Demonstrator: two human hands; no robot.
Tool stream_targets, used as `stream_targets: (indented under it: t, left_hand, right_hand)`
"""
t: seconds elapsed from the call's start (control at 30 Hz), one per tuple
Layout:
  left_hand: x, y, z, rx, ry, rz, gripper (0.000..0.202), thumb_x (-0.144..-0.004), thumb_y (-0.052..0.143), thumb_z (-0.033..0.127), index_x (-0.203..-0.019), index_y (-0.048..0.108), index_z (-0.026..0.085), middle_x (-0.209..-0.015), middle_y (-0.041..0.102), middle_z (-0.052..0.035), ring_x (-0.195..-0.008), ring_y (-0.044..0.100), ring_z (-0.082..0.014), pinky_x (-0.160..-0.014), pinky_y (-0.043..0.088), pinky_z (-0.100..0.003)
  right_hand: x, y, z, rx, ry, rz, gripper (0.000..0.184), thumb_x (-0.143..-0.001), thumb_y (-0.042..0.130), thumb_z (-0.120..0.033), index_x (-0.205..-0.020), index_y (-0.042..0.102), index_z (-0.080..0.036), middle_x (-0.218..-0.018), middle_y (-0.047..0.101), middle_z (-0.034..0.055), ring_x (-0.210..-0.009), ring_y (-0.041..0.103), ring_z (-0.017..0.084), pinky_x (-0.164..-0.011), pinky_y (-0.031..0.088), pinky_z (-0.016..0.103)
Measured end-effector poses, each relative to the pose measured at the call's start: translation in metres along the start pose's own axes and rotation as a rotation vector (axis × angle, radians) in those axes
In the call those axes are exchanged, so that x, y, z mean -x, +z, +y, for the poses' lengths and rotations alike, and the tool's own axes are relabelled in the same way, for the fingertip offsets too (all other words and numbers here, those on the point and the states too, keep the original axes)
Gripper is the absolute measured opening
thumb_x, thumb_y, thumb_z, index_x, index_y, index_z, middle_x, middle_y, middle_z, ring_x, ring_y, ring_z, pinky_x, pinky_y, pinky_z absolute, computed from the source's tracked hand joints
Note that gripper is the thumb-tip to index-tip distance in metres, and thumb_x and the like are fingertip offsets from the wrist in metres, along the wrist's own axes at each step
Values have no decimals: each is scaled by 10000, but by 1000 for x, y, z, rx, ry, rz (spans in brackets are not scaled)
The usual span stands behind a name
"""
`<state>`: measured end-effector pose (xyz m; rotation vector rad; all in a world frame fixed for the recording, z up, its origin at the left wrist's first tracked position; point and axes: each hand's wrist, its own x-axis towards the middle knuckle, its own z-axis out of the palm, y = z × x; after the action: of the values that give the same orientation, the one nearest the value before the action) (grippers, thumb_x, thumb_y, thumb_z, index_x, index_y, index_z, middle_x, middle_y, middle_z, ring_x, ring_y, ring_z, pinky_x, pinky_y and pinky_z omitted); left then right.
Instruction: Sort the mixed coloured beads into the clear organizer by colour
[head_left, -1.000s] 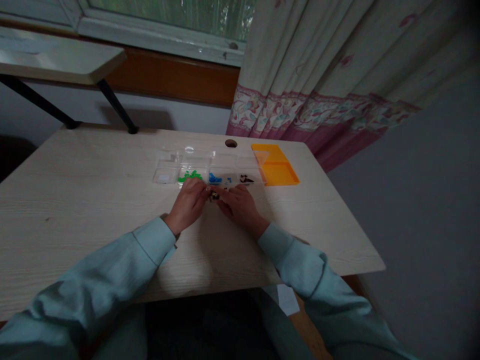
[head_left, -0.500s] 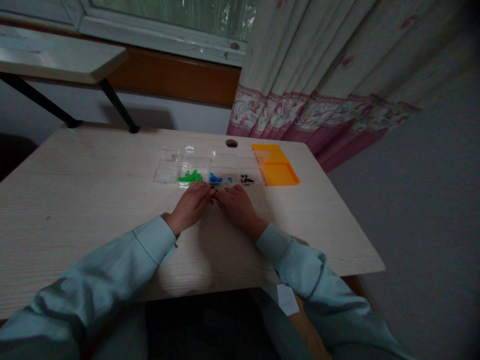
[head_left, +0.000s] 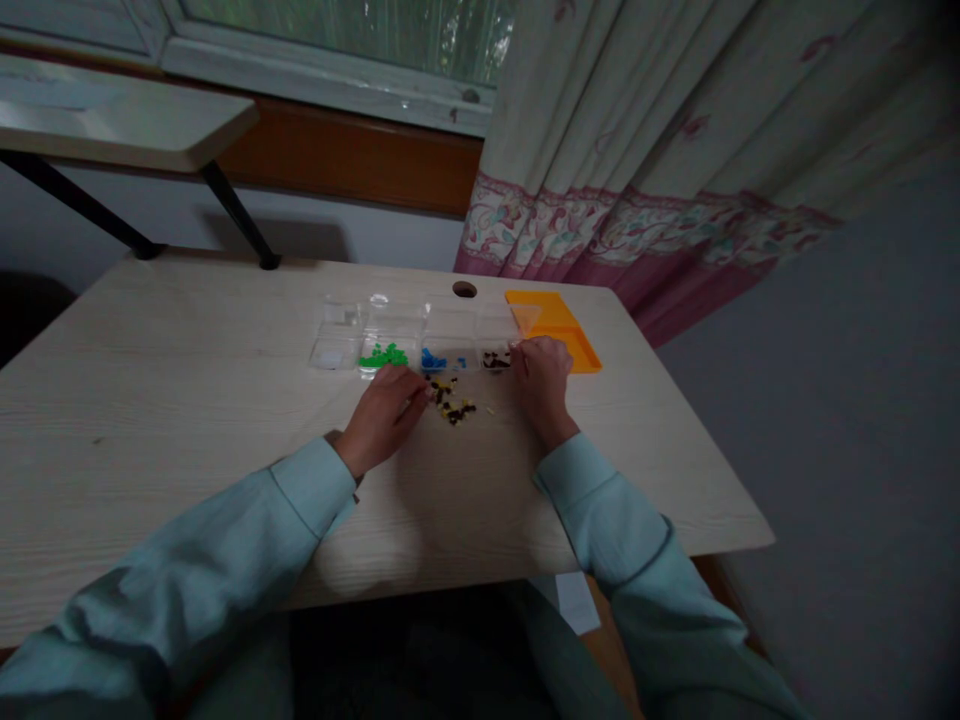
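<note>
A mixed pile of small dark and yellow pieces [head_left: 454,410] lies on the table in front of a clear compartment box [head_left: 394,320]. At the pile's left edge, my left hand [head_left: 384,412] has its fingers curled together, their tips beside the pieces; what they hold, if anything, is too small to name. My right hand [head_left: 546,385] is pinched at the box's right end, next to the compartment of dark brown pieces [head_left: 495,359]. Anything between those fingertips cannot be made out. Green pieces [head_left: 385,355] and blue pieces [head_left: 433,360] sit in other front compartments.
An orange tray [head_left: 559,312] lies behind my right hand, partly under the box's clear plastic. A round hole [head_left: 464,289] is cut near the table's back edge. A raised shelf [head_left: 127,120] on black legs stands at the back left; a curtain [head_left: 570,150] hangs behind.
My right hand has moved right and away from my left, over to the box's right end. The dark and yellow pile, covered before, now shows. My left hand stays nearly in place.
</note>
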<state>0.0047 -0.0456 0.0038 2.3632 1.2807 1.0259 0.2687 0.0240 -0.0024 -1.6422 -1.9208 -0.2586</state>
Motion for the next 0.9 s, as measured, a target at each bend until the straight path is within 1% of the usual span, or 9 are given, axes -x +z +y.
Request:
stream_targets:
  t: [0.13, 0.23, 0.3, 0.47, 0.53, 0.67, 0.77, 0.83, 0.9]
  left_hand:
    - [1, -4, -4, -63, -4, 26, 209, -966, 431, 280, -894, 600, 180, -862, 589, -57, -855, 513, -214, -807, 422, -389]
    - [2, -7, -10, -98, -10, 42, 186, -953, 460, 273, -949, 620, 178, -908, 592, -66, -908, 519, -223, -845, 427, -394]
    - [2, -7, -13, -112, -5, 18, 166, -931, 504, 271, -987, 631, 182, -943, 592, -70, -948, 521, -232, -869, 425, -401]
    - [3, -6, -13, -203, 1, -99, 178, -864, 624, 336, -967, 666, 198, -961, 575, -77, -962, 510, -254, -859, 423, -416]
    - [2, -6, -11, -236, 2, -125, 172, -867, 624, 344, -954, 672, 204, -973, 569, -77, -971, 503, -257, -856, 423, -414]
    - [1, -4, -9, -298, 35, -122, 155, -902, 569, 313, -903, 667, 192, -945, 569, -76, -946, 497, -250, -832, 429, -403]
    - [0, -2, -8, -340, 61, -113, 165, -917, 533, 277, -884, 653, 170, -915, 572, -80, -921, 503, -245, -825, 435, -403]
    - [-1, -1, -9, -342, 59, -102, 167, -917, 524, 265, -861, 644, 163, -895, 572, -80, -911, 506, -245, -822, 436, -403]
    - [-1, -1, -8, -292, 35, -62, 167, -919, 522, 272, -853, 632, 164, -879, 572, -75, -901, 504, -240, -813, 434, -396]
  right_hand:
    - [1, 2, 2, -83, 50, 5, 396, -986, 364, -396, -776, 642, -207, -936, 632, 77, -934, 457, 234, -798, 276, 364]
    - [2, 2, 1, -146, 53, 17, 396, -993, 352, -371, -801, 658, -209, -925, 645, 70, -952, 485, 228, -823, 298, 364]
    - [2, 1, 0, -174, 41, 18, 395, -996, 351, -366, -816, 666, -209, -923, 655, 65, -957, 503, 223, -834, 309, 362]
    - [2, 4, -4, -227, -6, -19, 411, -999, 355, -365, -799, 678, -208, -880, 673, 52, -904, 541, 204, -841, 330, 357]
    - [2, 4, -6, -248, -18, -11, 413, -997, 364, -372, -791, 680, -206, -860, 676, 51, -876, 548, 200, -835, 338, 356]
    - [2, -2, -13, -259, -44, -6, 444, -998, 350, -392, -762, 676, -205, -818, 665, 54, -845, 542, 202, -815, 344, 362]
    - [5, -9, -22, -222, -115, 7, 418, -988, 384, -406, -758, 671, -207, -815, 657, 53, -850, 534, 206, -818, 346, 371]
    - [8, -13, -30, -199, -214, 20, 362, -979, 420, -386, -801, 679, -207, -859, 664, 57, -894, 536, 208, -861, 349, 380]
    - [13, -15, -38, -205, -351, 12, 290, -967, 459, -358, -878, 695, -214, -896, 673, 53, -947, 536, 205, -906, 351, 378]
